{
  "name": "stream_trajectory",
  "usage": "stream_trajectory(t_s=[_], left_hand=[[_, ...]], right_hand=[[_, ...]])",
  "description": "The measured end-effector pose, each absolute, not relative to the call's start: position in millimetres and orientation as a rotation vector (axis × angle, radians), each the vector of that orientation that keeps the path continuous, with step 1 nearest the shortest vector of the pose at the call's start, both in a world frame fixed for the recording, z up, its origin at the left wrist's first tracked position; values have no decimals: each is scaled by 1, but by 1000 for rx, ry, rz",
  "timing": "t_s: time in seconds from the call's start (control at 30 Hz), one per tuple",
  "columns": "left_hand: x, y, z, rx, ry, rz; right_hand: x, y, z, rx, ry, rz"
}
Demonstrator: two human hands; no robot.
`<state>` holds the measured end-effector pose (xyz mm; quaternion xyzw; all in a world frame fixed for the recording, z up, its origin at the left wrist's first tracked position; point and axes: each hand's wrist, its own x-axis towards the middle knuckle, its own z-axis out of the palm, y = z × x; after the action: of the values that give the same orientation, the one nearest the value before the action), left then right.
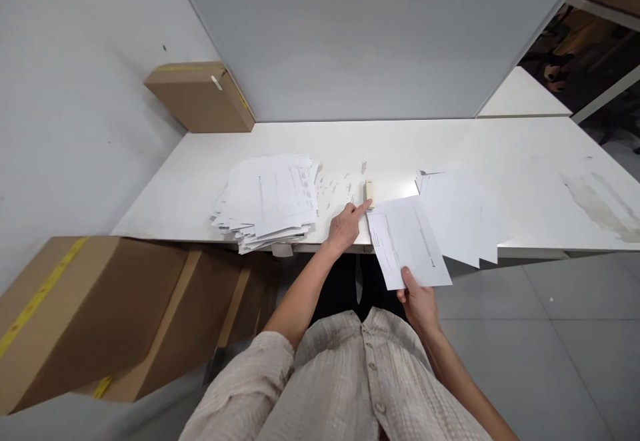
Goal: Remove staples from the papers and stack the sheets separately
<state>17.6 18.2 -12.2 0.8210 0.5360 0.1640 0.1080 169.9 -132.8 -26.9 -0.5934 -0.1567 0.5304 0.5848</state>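
A small cream stapler (369,190) lies on the white table. The outstretched index finger of my left hand (345,226) rests on its near end, while the other fingers are curled beneath the palm; nothing is gripped there. Between thumb and fingers, my right hand (420,304) holds the near edge of a printed paper sheet (407,241). The sheet's far left corner meets the stapler beside my left fingertip. Whether more than one sheet is held, I cannot tell. Part of the sheet overlaps a loose paper stack (463,211) on the right.
A thick, uneven pile of printed papers (280,194) sits on the left of the white table (530,181). A cardboard box (215,101) stands in the back left corner. Larger cardboard boxes (135,301) are below the table at left. A grey panel (340,41) rises behind.
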Motion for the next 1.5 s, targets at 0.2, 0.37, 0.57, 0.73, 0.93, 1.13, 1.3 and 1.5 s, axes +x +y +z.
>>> stream_trajectory(t_s=[0.2, 0.37, 0.57, 0.73, 0.93, 1.13, 1.3, 1.5], left_hand=[[17, 15, -15, 2388, 1587, 583], [17, 14, -17, 2396, 1581, 642], [18, 11, -19, 2402, 1547, 738], [6, -7, -14, 2487, 1414, 937], [-64, -26, 12, 2375, 1972, 1059], [-122, -27, 32, 2422, 1953, 675], [-142, -24, 44, 2367, 1754, 616], [-156, -19, 59, 2309, 1659, 578]], right_hand=[[202, -121, -13, -1438, -308, 1017], [240, -89, -1, -1356, -148, 898], [260, -78, 9, -1232, 18, 1133], [253, -102, 5, -1098, 82, 1376], [261, -105, -2, -1097, 130, 1297], [243, -97, -2, -1144, 68, 1487], [199, -97, -1, -1078, 16, 1704], [157, -88, 8, -1008, -190, 1836]])
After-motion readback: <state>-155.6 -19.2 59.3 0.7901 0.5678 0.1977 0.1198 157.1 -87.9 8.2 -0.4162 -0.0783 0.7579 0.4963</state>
